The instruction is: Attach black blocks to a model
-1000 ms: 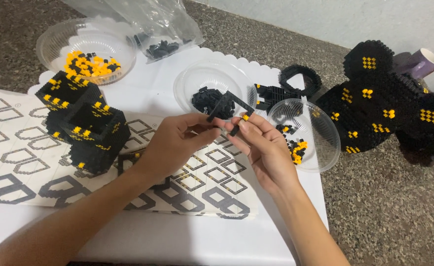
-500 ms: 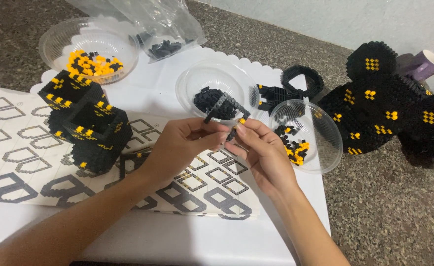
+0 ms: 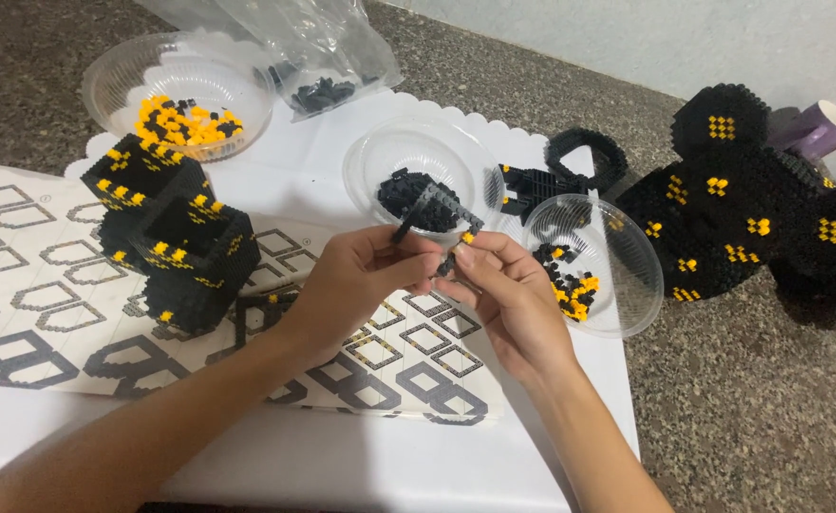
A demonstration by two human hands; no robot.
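Head view: left hand (image 3: 351, 280) and right hand (image 3: 513, 299) meeting over the printed instruction sheet (image 3: 47, 304), fingers of both pinched shut on one thin black brick strip (image 3: 434, 211) with a yellow stud at its end. Just beyond the strip, a clear bowl of black bricks (image 3: 424, 176). Right of the strip, a tilted clear bowl (image 3: 593, 266) with black and yellow pieces. Left of the strip, a black-and-yellow brick block (image 3: 176, 247) standing on the sheet. Far right of the strip, a large black brick figure (image 3: 750, 214).
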